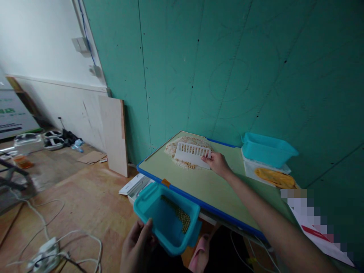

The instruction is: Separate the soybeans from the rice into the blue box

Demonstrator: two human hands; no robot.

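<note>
My right hand (pixel 218 163) grips the right end of a white slotted plastic scraper (pixel 187 155). The scraper sits tilted over a spread pile of pale grains mixed with yellowish beans (pixel 171 148) on the tabletop (pixel 224 189). Beans show through its row of slots, and some lie along its lower edge. Below the table's near edge, my left hand (pixel 139 239) has its thumb and fingers closed on the rim of a teal plastic bin (pixel 166 231). Round greenish-gold beans (pixel 184 220) lie inside, gathered toward the bin's right side.
A second teal bin (pixel 267 149) stands at the table's right rear, near a yellow cloth-like item (pixel 275 178). The green wall (pixel 170 76) rises behind the table. A board (pixel 113 132) leans at left; cables and a power strip (pixel 47 254) lie on the floor.
</note>
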